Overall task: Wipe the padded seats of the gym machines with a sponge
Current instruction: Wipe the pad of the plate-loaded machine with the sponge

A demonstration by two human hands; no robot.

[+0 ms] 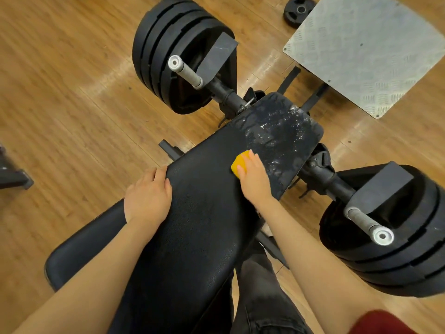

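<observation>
Black padded vinyl fills the middle of the view: a long padded seat (pixel 202 213) running from the near edge up toward the far right, where its far end is speckled with white foam and wet streaks (pixel 279 131). On that pad, at the near edge of the wet patch, the right hand (pixel 255 179) presses flat over a yellow sponge (pixel 239 165), fingers spread across its top and curled on it, so only the sponge's left part shows. The left hand (pixel 148 196) lies open on the left edge of the same pad, fingertips hooked over the rim, clamped on nothing else; the two hands are well apart, with bare dry vinyl between them. A second, lower black pad (pixel 81 244) sticks out to the near left beneath the left forearm. Beyond the seat a dark bar crosses the machine, ending in a grey metal sleeve (pixel 185 71) at the far left and another grey sleeve (pixel 370 225) at the right, each loaded with a stack of black weight plates (pixel 166 42). A grey checker-plate footplate (pixel 370 49) sits at the far right, with a loose black plate (pixel 298 10) on the floor just beyond it. Wooden plank floor (pixel 62 97) lies all around. Dark trousers (pixel 262 297) show near the bottom, and a red sleeve (pixel 382 321) at the near right corner.
</observation>
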